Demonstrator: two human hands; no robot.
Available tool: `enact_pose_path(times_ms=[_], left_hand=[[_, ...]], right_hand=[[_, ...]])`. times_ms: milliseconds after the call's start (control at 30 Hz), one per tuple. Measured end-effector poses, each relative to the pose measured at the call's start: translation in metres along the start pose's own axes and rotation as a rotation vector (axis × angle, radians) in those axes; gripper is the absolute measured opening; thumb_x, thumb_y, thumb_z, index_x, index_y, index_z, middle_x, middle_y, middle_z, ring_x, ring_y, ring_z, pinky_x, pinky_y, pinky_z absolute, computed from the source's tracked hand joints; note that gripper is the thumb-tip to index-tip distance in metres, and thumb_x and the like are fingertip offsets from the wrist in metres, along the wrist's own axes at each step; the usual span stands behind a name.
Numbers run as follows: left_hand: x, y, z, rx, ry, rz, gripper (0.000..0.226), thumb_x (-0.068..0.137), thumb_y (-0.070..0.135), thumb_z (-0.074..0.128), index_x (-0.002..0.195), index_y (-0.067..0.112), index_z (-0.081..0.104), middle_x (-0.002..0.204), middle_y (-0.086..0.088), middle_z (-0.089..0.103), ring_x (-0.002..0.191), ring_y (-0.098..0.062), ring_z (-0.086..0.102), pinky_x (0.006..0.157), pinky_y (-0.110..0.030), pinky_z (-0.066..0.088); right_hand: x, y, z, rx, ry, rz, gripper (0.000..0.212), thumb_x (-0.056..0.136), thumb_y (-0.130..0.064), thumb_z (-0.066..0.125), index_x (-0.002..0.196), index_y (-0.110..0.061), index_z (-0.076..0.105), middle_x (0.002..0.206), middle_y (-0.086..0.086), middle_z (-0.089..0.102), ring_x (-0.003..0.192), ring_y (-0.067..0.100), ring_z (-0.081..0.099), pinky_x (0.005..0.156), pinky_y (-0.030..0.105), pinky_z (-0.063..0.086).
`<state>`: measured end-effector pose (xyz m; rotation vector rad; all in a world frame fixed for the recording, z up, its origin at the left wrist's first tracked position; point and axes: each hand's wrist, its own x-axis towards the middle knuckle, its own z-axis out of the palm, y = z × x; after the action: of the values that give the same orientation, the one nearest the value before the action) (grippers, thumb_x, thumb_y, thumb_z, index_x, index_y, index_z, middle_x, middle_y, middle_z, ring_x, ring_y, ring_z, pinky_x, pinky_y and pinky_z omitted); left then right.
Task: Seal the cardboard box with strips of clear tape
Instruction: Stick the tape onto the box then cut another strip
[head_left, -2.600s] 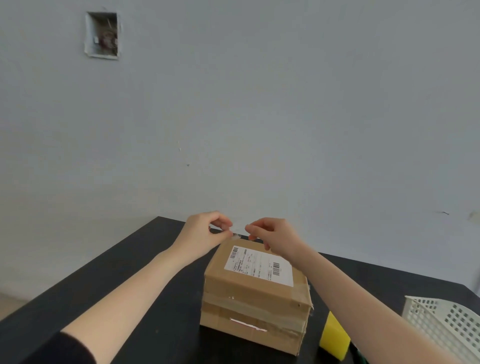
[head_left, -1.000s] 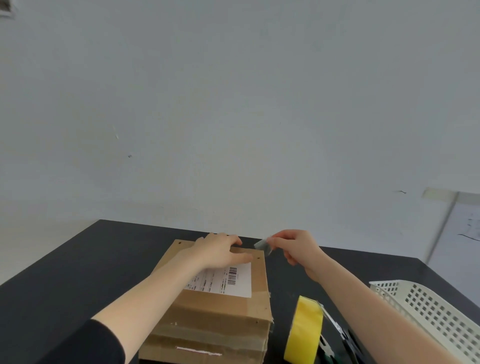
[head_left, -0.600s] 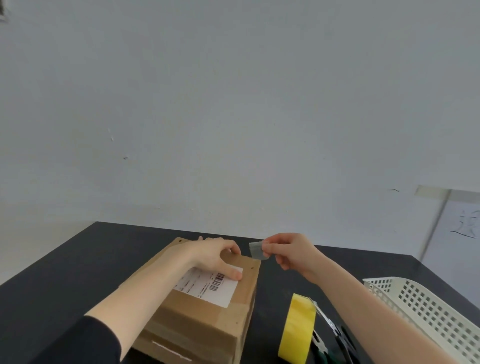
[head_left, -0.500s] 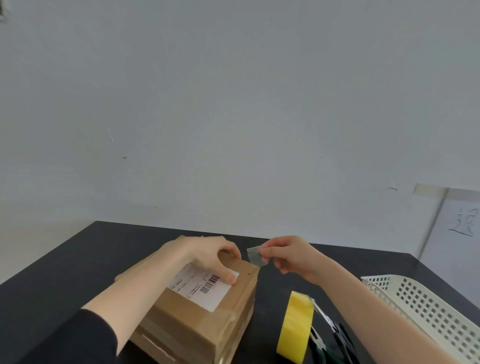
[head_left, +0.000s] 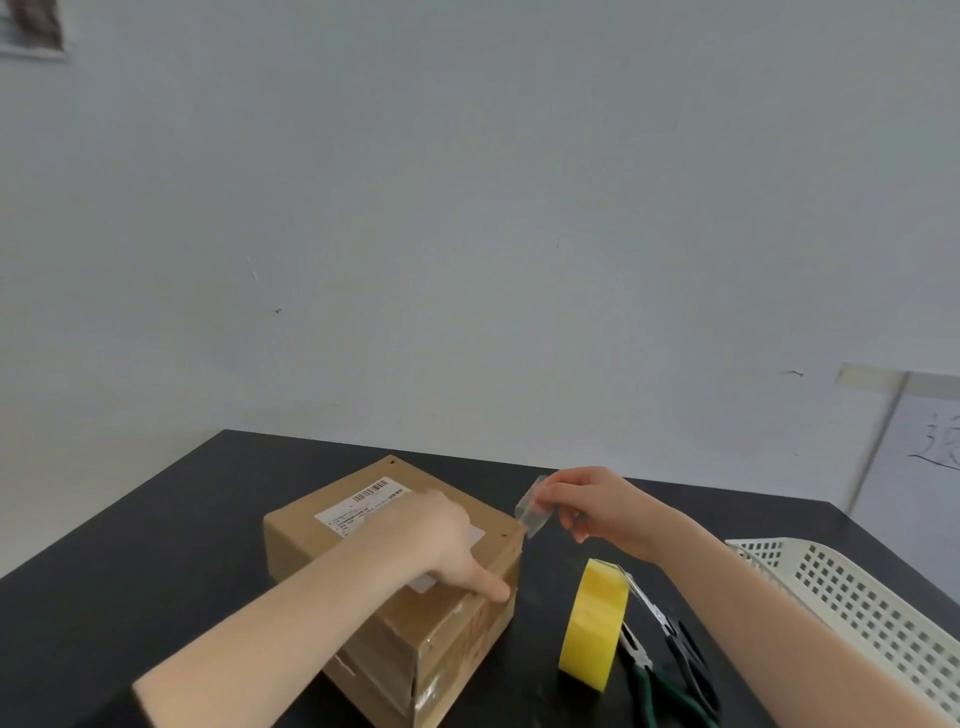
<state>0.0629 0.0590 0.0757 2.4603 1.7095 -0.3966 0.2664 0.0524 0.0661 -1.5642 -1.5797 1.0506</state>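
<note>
A brown cardboard box (head_left: 311, 525) with a white shipping label lies on the black table (head_left: 156, 551), turned corner-on toward me. My left hand (head_left: 441, 540) rests flat on its top, with the thumb reaching down to the top's near right edge. Just off the box's right corner, my right hand (head_left: 597, 509) pinches a short strip of clear tape (head_left: 531, 506) between thumb and fingers. The strip hangs beside the box's upper right corner; whether it touches the cardboard I cannot tell.
A yellow roll of tape (head_left: 595, 623) stands on edge to the right of the box. Scissors (head_left: 675, 660) lie beside it, with green-handled pliers (head_left: 644, 680) next to them. A white perforated basket (head_left: 857, 613) sits at the table's right side. A grey wall rises behind.
The box has been rotated under my left hand, so a corner now faces me. My right hand keeps its pinch on the tape strip near the box's right corner.
</note>
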Motion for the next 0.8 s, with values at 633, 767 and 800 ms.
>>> enact_pose_path(times_ms=[633, 767, 800], left_hand=[[-0.002, -0.063, 0.007, -0.189, -0.009, 0.260, 0.100, 0.072, 0.038, 0.076, 0.147, 0.051, 0.012, 0.158, 0.023, 0.001, 0.147, -0.018, 0.009, 0.112, -0.044, 0.031], [-0.004, -0.062, 0.008, -0.273, 0.020, 0.285, 0.093, 0.071, 0.045, 0.078, 0.146, 0.050, 0.022, 0.158, 0.019, 0.009, 0.146, -0.019, 0.013, 0.110, -0.042, 0.031], [-0.003, -0.061, 0.009, -0.337, 0.047, 0.292, 0.088, 0.070, 0.051, 0.078, 0.143, 0.050, 0.028, 0.156, 0.018, 0.016, 0.144, -0.018, 0.019, 0.108, -0.041, 0.034]], right_hand=[[-0.021, -0.002, 0.049, 0.017, 0.187, 0.080, 0.022, 0.087, -0.028, 0.065, 0.077, -0.010, 0.073, 0.061, 0.000, 0.046, 0.054, 0.014, 0.034, 0.049, 0.024, 0.032], [-0.023, -0.002, 0.058, 0.075, 0.182, 0.095, 0.021, 0.088, -0.026, 0.064, 0.076, -0.010, 0.069, 0.069, 0.002, 0.050, 0.053, 0.014, 0.031, 0.047, 0.024, 0.030], [-0.023, -0.002, 0.059, 0.090, 0.185, 0.099, 0.020, 0.088, -0.026, 0.064, 0.077, -0.009, 0.069, 0.072, 0.003, 0.051, 0.053, 0.014, 0.030, 0.047, 0.024, 0.029]])
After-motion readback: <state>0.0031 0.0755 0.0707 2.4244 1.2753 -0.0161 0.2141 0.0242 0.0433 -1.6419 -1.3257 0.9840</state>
